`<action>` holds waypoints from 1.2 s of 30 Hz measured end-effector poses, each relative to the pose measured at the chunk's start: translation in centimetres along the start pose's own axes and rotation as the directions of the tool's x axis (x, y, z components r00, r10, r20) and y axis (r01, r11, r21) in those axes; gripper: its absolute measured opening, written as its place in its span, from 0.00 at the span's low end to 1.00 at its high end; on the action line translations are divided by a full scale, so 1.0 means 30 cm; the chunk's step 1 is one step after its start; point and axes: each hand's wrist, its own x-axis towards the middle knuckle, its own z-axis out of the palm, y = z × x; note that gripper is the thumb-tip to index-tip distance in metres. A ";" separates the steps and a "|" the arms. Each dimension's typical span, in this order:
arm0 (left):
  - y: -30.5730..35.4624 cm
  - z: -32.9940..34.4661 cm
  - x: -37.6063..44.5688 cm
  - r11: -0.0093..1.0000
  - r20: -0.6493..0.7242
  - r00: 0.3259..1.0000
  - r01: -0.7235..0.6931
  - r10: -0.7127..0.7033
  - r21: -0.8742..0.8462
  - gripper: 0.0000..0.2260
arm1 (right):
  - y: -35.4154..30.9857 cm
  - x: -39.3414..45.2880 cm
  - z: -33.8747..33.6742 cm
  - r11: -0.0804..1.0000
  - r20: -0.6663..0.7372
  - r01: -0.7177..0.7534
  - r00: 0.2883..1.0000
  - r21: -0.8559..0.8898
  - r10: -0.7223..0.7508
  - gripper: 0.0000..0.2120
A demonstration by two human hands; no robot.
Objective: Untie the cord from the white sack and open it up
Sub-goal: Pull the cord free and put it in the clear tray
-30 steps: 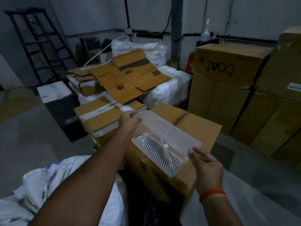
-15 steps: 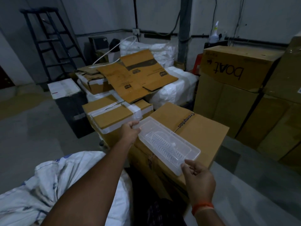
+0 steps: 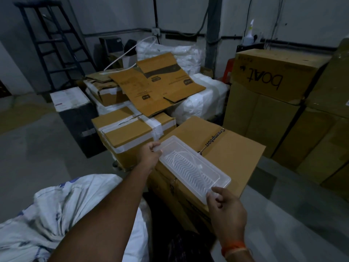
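Note:
A clear plastic tray (image 3: pixel 190 167) with a wavy ribbed insert lies flat on top of a brown cardboard box (image 3: pixel 236 154). My left hand (image 3: pixel 150 156) grips the tray's far left corner. My right hand (image 3: pixel 225 208) pinches its near right corner and wears an orange band at the wrist. The white sack (image 3: pixel 47 218), crumpled with blue markings, lies at the lower left under my left forearm. No cord shows on it from here.
Taped cardboard boxes (image 3: pixel 130 135) and flattened cartons (image 3: pixel 154 84) pile up ahead. Tall stacked boxes (image 3: pixel 272 80) stand on the right. A black stepladder (image 3: pixel 51 44) leans at the back left, with grey bare floor (image 3: pixel 37 148) on the left.
Both hands have lowered the tray from a tilted hold in the air until it rests flat on the cardboard box. The view has moved slightly nearer.

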 end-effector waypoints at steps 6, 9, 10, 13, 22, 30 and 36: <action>-0.006 0.002 -0.004 1.000 -0.007 1.000 0.013 -0.013 -0.024 0.11 | 0.011 -0.001 -0.015 1.000 0.032 -0.013 0.999 0.026 0.012 0.09; -0.007 0.002 -0.010 1.000 -0.011 1.000 0.003 -0.003 -0.027 0.09 | 0.027 0.006 -0.026 0.999 0.008 -0.010 1.000 0.048 0.010 0.08; -0.008 0.003 -0.013 1.000 -0.015 1.000 -0.006 0.005 -0.028 0.08 | 0.034 0.008 -0.028 0.998 0.008 -0.011 1.000 0.061 0.011 0.08; -0.009 0.007 -0.023 1.000 -0.022 1.000 -0.017 0.017 -0.021 0.07 | 0.046 0.014 -0.033 0.994 0.033 -0.029 0.999 0.107 0.026 0.09; -0.015 -0.003 -0.021 0.999 -0.021 1.000 -0.015 0.016 0.032 0.07 | 0.073 0.027 -0.023 0.965 0.132 -0.050 0.991 0.259 0.016 0.13; 0.055 0.015 0.033 0.997 0.027 0.997 -0.074 0.073 0.038 0.11 | 0.062 0.202 -0.011 0.867 0.044 -0.148 0.989 0.476 0.145 0.07; 0.059 0.032 0.064 0.996 0.043 0.998 -0.059 0.056 0.069 0.10 | 0.076 0.250 0.014 0.861 0.037 -0.203 0.977 0.467 0.210 0.07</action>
